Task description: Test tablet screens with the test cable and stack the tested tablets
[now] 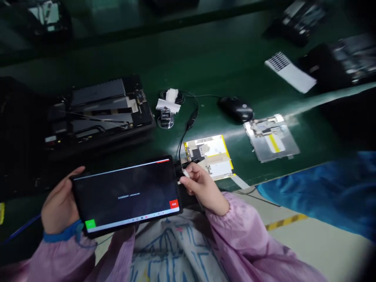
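Note:
A tablet [126,196] is tilted up over the front edge of the bench, its screen lit mostly black with a green box at lower left and a red box at lower right. My left hand [58,205] grips its left edge, thumb along the side. Beside the tablet's right edge, my right hand [202,186] pinches a pale cable plug [185,172] between thumb and fingers. Whether the plug sits in the tablet's port cannot be made out. A black cable [181,143] runs from there up the bench. A blue strap [63,233] circles my left wrist.
Opened tablet parts [98,105] lie in a dark stack at left. A mouse [236,109], a small counter [165,117], a yellow-edged panel [216,152] and a silver plate [274,141] lie on the green bench [205,74]. A printed paper strip [293,74] is further right.

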A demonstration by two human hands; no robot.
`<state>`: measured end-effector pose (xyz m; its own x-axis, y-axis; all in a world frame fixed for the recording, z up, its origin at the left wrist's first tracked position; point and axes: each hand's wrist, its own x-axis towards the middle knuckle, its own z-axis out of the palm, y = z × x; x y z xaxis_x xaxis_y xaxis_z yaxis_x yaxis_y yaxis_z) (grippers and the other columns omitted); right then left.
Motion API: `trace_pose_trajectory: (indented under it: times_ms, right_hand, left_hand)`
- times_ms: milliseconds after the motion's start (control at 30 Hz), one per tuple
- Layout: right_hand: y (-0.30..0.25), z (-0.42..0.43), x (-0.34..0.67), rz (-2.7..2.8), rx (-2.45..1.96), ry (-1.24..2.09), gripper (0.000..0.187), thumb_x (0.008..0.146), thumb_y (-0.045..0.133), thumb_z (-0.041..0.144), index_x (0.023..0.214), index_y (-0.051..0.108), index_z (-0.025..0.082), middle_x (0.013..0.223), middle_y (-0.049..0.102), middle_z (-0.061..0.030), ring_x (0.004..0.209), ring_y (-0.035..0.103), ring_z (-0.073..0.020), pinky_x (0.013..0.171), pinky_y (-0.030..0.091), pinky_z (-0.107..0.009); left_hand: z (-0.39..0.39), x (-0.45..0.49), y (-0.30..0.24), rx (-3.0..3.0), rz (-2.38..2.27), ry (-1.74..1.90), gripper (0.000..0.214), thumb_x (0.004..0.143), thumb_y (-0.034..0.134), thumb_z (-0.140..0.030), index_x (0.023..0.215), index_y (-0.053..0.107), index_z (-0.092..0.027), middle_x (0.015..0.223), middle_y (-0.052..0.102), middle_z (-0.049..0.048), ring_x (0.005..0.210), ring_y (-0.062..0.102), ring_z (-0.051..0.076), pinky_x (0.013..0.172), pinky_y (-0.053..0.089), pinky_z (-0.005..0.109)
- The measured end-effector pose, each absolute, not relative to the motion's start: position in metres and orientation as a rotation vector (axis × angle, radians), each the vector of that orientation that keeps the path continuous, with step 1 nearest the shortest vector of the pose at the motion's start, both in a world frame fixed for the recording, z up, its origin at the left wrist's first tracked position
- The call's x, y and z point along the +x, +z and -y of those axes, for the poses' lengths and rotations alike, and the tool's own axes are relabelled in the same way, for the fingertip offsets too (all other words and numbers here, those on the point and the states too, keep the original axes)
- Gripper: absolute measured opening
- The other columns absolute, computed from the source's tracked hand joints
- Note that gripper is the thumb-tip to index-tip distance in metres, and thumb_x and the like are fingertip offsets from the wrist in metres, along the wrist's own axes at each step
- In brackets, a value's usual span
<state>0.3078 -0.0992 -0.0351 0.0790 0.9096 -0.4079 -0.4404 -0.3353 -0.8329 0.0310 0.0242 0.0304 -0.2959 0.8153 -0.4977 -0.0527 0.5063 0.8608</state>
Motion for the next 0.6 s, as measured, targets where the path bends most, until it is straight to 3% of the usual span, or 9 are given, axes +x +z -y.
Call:
trace_pose_trajectory:
  times_ms: [200, 600]
  right_hand:
    - [-0.0291, 0.1032, 0.3108, 0.527, -1.226, 1.583, 0.042, 0.073, 0.068, 0.051, 0.084, 0.040, 0.022, 0.059, 0.049, 0.0088, 0.051, 0.045, -0.0054, 0.044, 0.034, -0.015]
    - [-0.0308, 0.1057, 0.3128, 0.609, -1.162, 1.599, 0.039, 0.078, 0.064, 0.049, 0.086, 0.037, 0.023, 0.059, 0.052, 0.0076, 0.050, 0.042, -0.0061, 0.045, 0.031, -0.017]
  left_hand:
    - [-0.0226, 0.0286, 0.0253, 0.687, -1.603, 1.048, 0.030, 0.079, 0.047, -0.012, 0.095, 0.073, -0.016, 0.066, 0.068, 0.0025, 0.050, 0.059, 0.012, 0.056, 0.057, 0.025]
    - [-0.0237, 0.0267, 0.0237, 0.732, -1.619, 1.029, 0.026, 0.078, 0.054, -0.019, 0.097, 0.072, -0.017, 0.069, 0.070, 0.0021, 0.057, 0.060, 0.015, 0.070, 0.057, 0.033]
